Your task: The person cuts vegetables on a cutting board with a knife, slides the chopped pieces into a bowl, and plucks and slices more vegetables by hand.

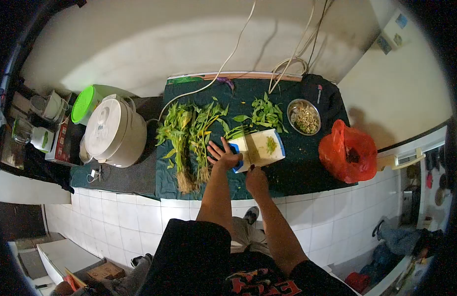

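A white cutting board [269, 157] with blue ends lies on the dark green cloth in front of me. My left hand [224, 157] is open, fingers spread, at the board's left edge. My right hand [257, 181] is closed at the near edge of the board, wrapped round the handle of a knife [251, 150], whose wide blade is hard to make out over the board. Green stems [235, 132] lie at the board's far left corner. On its right part sits a small heap of chopped green pieces [271, 144].
Two bunches of leafy greens with roots [181, 143] lie left of the board, loose leaves [266, 114] behind it. A metal bowl of chopped food [304, 117] and a red plastic bag [348, 153] stand to the right. A white rice cooker [115, 130] stands left; a cable [209, 90] crosses the cloth.
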Demonstrator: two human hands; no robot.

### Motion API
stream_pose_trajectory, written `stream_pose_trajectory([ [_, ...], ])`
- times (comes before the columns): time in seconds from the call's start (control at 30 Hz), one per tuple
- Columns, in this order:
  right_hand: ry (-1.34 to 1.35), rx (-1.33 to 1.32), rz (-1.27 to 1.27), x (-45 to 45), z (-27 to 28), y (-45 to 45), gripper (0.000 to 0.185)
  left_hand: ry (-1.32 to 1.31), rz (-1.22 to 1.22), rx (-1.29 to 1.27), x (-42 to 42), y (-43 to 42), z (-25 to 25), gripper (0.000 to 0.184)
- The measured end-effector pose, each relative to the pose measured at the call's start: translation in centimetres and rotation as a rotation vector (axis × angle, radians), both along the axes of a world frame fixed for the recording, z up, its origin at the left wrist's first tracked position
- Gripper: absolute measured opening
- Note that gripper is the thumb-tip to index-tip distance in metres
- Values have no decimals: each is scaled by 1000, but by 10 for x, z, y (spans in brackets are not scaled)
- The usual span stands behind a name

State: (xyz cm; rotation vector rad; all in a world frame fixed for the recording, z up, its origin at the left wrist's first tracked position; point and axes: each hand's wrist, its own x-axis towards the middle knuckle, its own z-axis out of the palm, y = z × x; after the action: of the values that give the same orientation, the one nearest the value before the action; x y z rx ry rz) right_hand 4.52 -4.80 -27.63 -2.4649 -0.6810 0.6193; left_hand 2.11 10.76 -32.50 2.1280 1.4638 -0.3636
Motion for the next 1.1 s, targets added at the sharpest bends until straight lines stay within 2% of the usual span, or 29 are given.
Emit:
stream_pose_trajectory([
  [0.07, 5, -1, 49, 6, 11, -1, 37, 24, -58, -100, 1, 2, 25, 115],
  [0.1, -1, 6, 69, 11, 15, 0, 37, 27, -30, -70, 3, 2, 25, 113],
  [0.23, -263, 81, 226, 3, -3, -43, 38, -19, -60, -163, -3, 4, 38, 112],
  [0.3, -334, 144, 291, 15, -4, -45, 39, -23, -54, 93, -1, 1, -3, 119],
  [0.37, -126, -206, 147, 27, 17, -39, 39, -42, -68, -71, -3, 7, 10, 122],
  [0.5, -190, -218, 132, 58, 10, -51, 39, -35, -64, -94, -2, 5, 12, 125],
  [0.57, -235, -75, 65, 66, 17, -57, 38, -22, -76, -80, 0, 2, 14, 127],
  [0.63, -248, -93, 68, 64, 18, -65, 38, 4, -36, -124, -1, 0, 21, 122],
  [0.7, -277, -176, 115, 68, 30, -66, 37, -108, -45, -132, -5, -2, 31, 125],
  [0.77, -250, -240, 127, 69, 44, -70, 38, -299, -50, 113, -17, -13, 16, 120],
  [0.8, -231, -297, 155, 72, 51, -72, 40, -429, -37, 229, -23, -19, 27, 101],
  [0.83, -236, -301, 144, 75, 54, -73, 40, -777, -81, 405, -30, -16, 27, 80],
  [0.87, -242, -293, 166, 74, 57, -76, 38, -754, -46, 381, -35, -21, 26, 68],
  [0.9, -245, -290, 193, 71, 60, -81, 36, -726, -7, 354, -38, -27, 46, 55],
  [0.93, -249, -296, 189, 69, 62, -84, 36, -732, -8, 348, -41, -28, 43, 55],
  [1.0, -282, -225, 183, 72, 65, -86, 34, -874, -53, 160, -40, -18, 45, 43],
  [1.1, -391, -194, 191, 79, 52, -88, 32, -901, -44, 83, -41, -4, 56, 37],
])
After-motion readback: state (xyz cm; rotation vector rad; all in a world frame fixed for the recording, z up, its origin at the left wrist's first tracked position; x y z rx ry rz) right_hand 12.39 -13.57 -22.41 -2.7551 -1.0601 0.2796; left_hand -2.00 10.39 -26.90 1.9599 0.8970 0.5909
